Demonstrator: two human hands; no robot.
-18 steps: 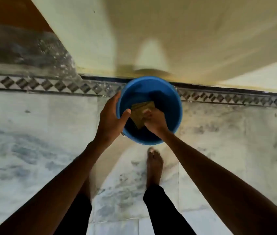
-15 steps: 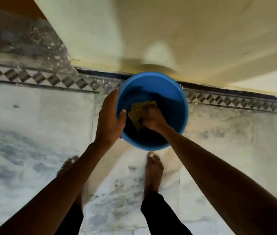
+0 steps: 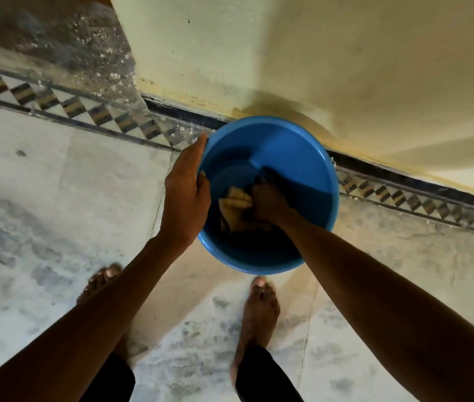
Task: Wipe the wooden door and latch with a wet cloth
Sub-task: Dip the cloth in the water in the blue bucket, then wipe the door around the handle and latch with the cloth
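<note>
A round blue plastic basin (image 3: 302, 158) sits on the pale grey-veined marble floor (image 3: 41, 198), close to the foot of a cream-painted wall (image 3: 288, 53) on the far side. A border strip of dark and light diamond tiles (image 3: 84, 110) runs along the floor from the far left to the right, passing behind the basin. At the far left lies a dark, speckled stone threshold (image 3: 55, 39). Two bare feet (image 3: 260, 311) stand on the near floor, with black trouser legs (image 3: 261, 378) above them.

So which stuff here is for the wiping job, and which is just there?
For the job:
- cloth, gripped by the right hand
- blue basin, left hand on its rim

Just there:
- marble floor
- patterned tile border
- yellow wall
</note>
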